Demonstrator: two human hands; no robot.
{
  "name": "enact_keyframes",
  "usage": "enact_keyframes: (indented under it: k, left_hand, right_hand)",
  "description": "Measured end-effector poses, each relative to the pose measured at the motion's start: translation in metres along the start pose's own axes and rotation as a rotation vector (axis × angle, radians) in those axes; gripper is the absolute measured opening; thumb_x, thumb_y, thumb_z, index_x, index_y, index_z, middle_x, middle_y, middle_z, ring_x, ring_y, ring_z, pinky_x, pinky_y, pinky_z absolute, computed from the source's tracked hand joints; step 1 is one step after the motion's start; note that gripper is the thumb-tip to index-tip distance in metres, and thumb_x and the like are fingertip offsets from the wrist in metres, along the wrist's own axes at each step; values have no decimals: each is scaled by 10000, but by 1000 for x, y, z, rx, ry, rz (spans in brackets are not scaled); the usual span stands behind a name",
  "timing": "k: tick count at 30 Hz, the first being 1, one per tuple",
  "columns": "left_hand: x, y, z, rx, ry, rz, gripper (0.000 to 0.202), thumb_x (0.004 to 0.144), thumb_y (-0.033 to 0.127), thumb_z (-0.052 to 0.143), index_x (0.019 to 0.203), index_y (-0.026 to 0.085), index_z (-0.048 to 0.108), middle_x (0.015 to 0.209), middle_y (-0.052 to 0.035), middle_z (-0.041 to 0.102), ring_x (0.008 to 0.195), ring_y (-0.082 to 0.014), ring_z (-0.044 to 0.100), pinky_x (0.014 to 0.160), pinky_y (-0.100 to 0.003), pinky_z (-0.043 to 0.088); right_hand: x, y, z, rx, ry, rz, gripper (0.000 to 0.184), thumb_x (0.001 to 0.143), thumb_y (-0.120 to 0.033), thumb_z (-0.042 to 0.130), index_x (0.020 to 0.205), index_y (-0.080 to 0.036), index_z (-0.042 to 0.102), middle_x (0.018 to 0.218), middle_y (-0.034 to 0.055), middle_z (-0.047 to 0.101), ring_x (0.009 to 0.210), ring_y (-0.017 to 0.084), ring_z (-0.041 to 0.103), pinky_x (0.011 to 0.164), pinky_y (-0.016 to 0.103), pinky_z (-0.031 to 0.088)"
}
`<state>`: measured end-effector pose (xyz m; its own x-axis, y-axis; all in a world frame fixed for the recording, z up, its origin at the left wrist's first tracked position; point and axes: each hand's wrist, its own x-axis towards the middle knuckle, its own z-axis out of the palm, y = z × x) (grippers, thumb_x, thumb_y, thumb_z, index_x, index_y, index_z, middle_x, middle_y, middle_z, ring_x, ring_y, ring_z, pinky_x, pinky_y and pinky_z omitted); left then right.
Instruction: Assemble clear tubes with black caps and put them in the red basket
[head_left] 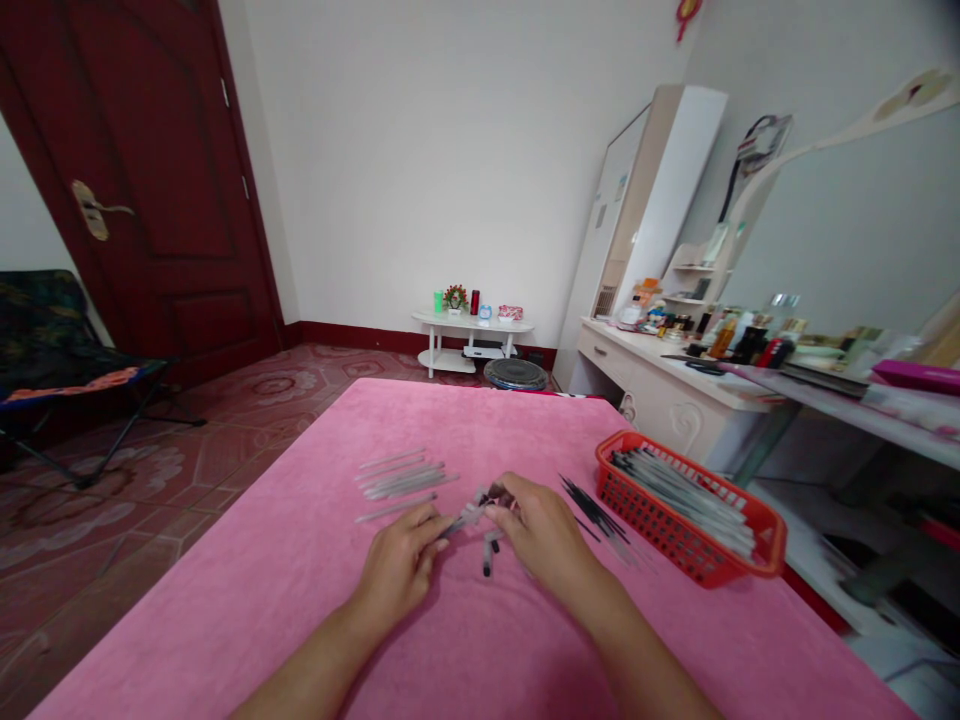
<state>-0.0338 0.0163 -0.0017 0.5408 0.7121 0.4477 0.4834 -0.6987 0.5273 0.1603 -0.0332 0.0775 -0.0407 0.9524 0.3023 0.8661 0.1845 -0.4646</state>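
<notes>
Clear pen point(466, 517), low centre of the frame, is pinched at both ends: left hand point(401, 562) and right hand point(541, 532) fingertips closed on it.

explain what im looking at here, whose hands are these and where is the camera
No machine here: a person wears one camera on the head, looking forward and down, so the arms at the bottom are their own. The left hand and right hand both pinch a thin pen part between them. They work over a pink cloth. On it lie a row of clear tubes, a fan of thin black sticks, and a red basket full of long thin pieces.
</notes>
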Motion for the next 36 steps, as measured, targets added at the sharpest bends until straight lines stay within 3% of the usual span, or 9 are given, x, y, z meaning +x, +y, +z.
enact_keyframes:
  k: [2,6,11,16,21,25,31,36]
  left_hand:
    - [0,-1,1,5,-4,12,266,900,217,430,983,206,683,819,-61,591,761,-172,558,679,-251,429]
    - [0,-2,2,13,-4,32,279,892,200,430,1014,212,681,842,-67,599,778,-177,562,699,-256,436]
    - [0,-1,0,-13,-6,-1,275,917,273,426,977,212,687,818,-61,594,761,-175,562,687,-256,430]
    - [1,-1,1,-16,-21,6,266,907,241,437,1005,214,683,849,-62,601,782,-179,563,705,-260,431]
    - [0,-2,2,-39,-11,-7,263,904,236,440,1000,209,684,829,-60,593,774,-177,557,693,-255,425]
    - [0,0,1,-44,-28,-6,258,885,186,446,989,208,681,845,-56,593,784,-172,558,699,-253,418]
    - [0,0,1,-59,-29,8,244,898,219,448,962,199,683,836,-55,589,782,-171,551,704,-261,407]
    - [0,-1,2,-54,-32,26,254,899,235,456,1013,209,681,844,-57,591,793,-178,545,705,-268,398]
  right_hand:
    - [-1,0,0,-4,-7,-17,99,855,-218,549,849,-201,646,834,36,703,748,145,623,626,225,317]
    - [-2,1,1,-100,-32,36,271,913,-295,471,739,-194,653,689,48,684,660,157,614,592,254,293]
    - [-1,1,-2,-1,-24,-19,99,855,-243,560,857,-213,655,839,30,710,751,148,628,622,227,318]
    - [0,0,-1,-121,-36,33,259,910,-303,484,743,-203,654,678,42,682,647,159,603,573,253,266]
    - [-1,0,-3,-37,-24,-9,134,871,-259,543,802,-203,643,791,31,698,705,138,608,599,232,283]
    - [-1,-1,-2,-113,-33,28,265,911,-288,477,726,-195,643,679,38,674,641,145,590,573,256,250]
    - [0,0,-4,-40,-25,-7,133,870,-269,545,803,-208,643,786,19,697,699,132,601,595,235,275]
    - [0,0,-5,-122,-21,54,206,889,-279,509,753,-199,642,707,25,682,657,144,593,574,252,249]
